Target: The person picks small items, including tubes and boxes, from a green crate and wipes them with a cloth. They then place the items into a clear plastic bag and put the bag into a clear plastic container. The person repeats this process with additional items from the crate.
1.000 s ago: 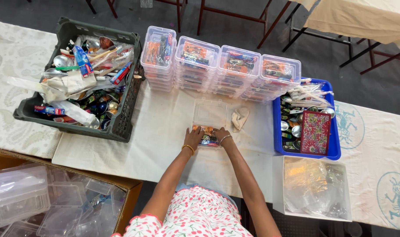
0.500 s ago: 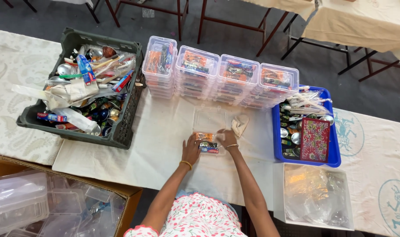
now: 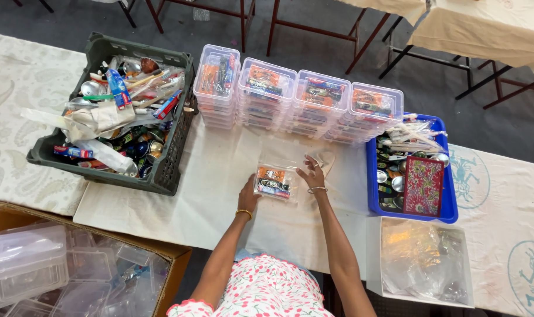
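At frame centre, a small clear box (image 3: 274,182) of packets lies on the desk (image 3: 220,176). The left hand (image 3: 248,196) rests flat at its left edge, the right hand (image 3: 312,174) spread open at its right. Pressing evenly from both sides should seat it squarely. Upper left, a dark crate (image 3: 167,170) holds mixed toiletries; at right, a blue tray (image 3: 372,194) holds packets.

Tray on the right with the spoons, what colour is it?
Blue tray, clearest in the head view.

Clothed table (image 3: 220,176) — crate (image 3: 167,176), trays (image 3: 369,194), perhaps boxes (image 3: 325,105).
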